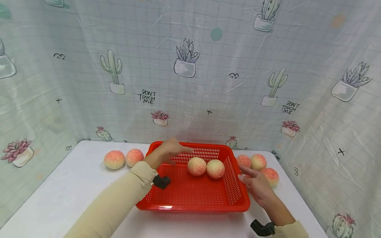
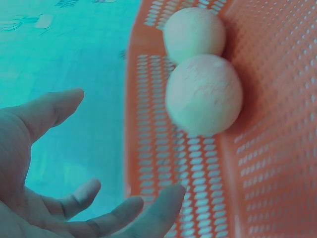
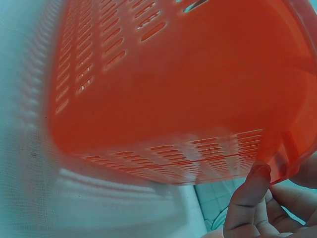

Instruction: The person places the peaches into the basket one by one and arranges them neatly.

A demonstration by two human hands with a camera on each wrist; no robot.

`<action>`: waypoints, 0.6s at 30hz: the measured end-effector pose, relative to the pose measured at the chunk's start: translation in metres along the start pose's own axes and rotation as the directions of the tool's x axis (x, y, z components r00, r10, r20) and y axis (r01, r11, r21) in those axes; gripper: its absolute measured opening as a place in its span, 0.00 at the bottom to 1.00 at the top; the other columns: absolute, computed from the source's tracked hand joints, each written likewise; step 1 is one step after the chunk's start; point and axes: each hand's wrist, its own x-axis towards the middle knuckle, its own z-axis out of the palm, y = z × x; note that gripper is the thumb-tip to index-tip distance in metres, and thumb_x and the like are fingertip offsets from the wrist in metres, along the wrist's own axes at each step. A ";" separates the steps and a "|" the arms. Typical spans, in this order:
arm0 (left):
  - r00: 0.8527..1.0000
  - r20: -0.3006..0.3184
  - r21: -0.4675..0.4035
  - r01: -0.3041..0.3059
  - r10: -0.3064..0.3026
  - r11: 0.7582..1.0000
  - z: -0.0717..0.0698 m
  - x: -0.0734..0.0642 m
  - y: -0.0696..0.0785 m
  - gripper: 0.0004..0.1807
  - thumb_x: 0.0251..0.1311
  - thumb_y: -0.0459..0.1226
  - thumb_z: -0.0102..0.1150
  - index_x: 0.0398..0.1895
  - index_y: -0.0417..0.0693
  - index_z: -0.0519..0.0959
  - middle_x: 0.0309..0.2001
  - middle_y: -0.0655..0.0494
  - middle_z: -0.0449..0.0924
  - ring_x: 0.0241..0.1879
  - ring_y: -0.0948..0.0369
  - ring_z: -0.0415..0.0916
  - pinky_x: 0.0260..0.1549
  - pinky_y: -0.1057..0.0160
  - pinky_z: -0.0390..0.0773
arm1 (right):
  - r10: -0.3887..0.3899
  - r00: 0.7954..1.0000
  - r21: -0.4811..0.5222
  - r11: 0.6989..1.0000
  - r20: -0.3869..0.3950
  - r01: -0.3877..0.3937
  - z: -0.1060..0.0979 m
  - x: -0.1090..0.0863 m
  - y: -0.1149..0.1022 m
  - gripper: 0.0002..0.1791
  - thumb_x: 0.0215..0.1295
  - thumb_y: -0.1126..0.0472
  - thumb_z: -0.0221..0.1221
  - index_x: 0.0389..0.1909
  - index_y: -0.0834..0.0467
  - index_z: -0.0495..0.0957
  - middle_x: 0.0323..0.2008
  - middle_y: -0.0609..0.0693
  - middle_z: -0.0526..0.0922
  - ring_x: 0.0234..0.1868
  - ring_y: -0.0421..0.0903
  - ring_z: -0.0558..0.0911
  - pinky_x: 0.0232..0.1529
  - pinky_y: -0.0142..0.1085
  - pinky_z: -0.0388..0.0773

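A red plastic basket (image 1: 193, 209) with slotted walls stands on the white table. Two peaches, one (image 1: 196, 166) beside the other (image 1: 215, 169), lie inside by its far wall. My left hand (image 1: 169, 150) hovers over the basket's far left part, fingers spread and nothing in them; the left wrist view shows the hand (image 2: 54, 188) apart from both peaches. At the basket's right rim, my right hand (image 1: 257, 185) grips the edge. In the right wrist view, fingers (image 3: 247, 203) lie against the wall under the rim, partly hidden by the basket.
Two peaches, an outer one (image 1: 114, 159) and an inner one (image 1: 135, 157), lie left of the basket. Several more peaches (image 1: 258, 162) lie right of it, near the right hand. A cactus-print curtain (image 1: 190, 99) hangs behind the table (image 1: 89, 185) and along both sides.
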 end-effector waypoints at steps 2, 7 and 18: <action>1.000 0.007 -0.013 -0.006 0.006 1.000 -0.011 -0.003 0.002 0.41 0.58 0.46 0.75 0.64 0.32 0.63 0.64 0.42 0.67 0.65 0.44 0.70 0.57 0.36 0.83 | -0.002 1.000 0.002 1.000 0.000 0.002 -0.001 0.000 0.000 0.32 0.77 0.62 0.56 0.80 0.53 0.63 0.74 0.60 0.69 0.56 0.45 0.82 0.56 0.40 0.87; 0.999 0.008 -0.028 -0.037 0.037 0.999 -0.042 -0.012 -0.001 0.27 0.59 0.45 0.74 0.38 0.44 0.62 0.44 0.51 0.61 0.46 0.53 0.67 0.53 0.39 0.86 | -0.002 1.000 0.006 1.000 -0.002 0.002 -0.001 0.000 0.001 0.32 0.77 0.63 0.55 0.80 0.53 0.63 0.74 0.60 0.69 0.56 0.45 0.83 0.56 0.39 0.87; 1.000 -0.027 0.090 -0.001 0.004 0.996 -0.126 -0.032 -0.034 0.45 0.65 0.55 0.66 0.68 0.32 0.59 0.70 0.32 0.62 0.67 0.32 0.68 0.56 0.41 0.85 | -0.004 1.000 0.014 1.000 -0.001 0.004 0.000 -0.001 0.001 0.33 0.77 0.61 0.56 0.80 0.51 0.62 0.75 0.59 0.69 0.58 0.45 0.83 0.57 0.39 0.86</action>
